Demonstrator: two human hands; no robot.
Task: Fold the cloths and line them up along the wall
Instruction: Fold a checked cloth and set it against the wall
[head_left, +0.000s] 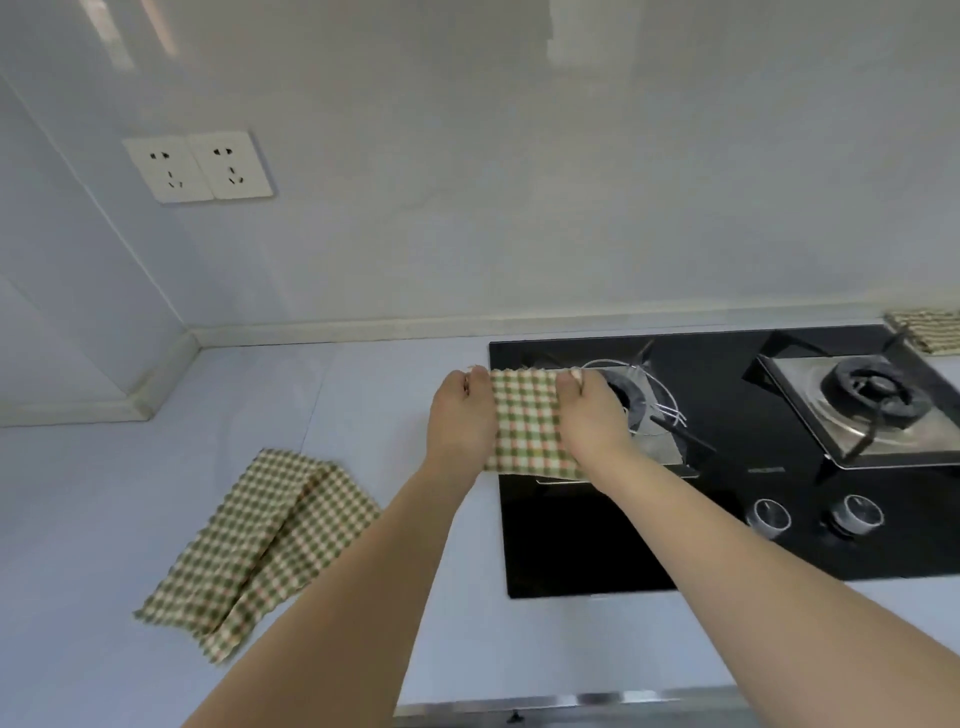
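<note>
A folded green-checked cloth (527, 423) hangs between my two hands above the left edge of the black hob. My left hand (460, 415) grips its left side, fingers curled over the top corner. My right hand (592, 415) grips its right side the same way. A second green-checked cloth (260, 545) lies loosely folded on the white counter to the left, apart from my hands. A third folded cloth (927, 332) lies against the wall at the far right, partly cut off by the frame edge.
The black gas hob (597, 540) holds a left burner (628, 400) under the held cloth, a right burner (872, 389), and two knobs (810, 514). A double wall socket (200, 166) sits at upper left. The white counter (337, 395) runs to the wall.
</note>
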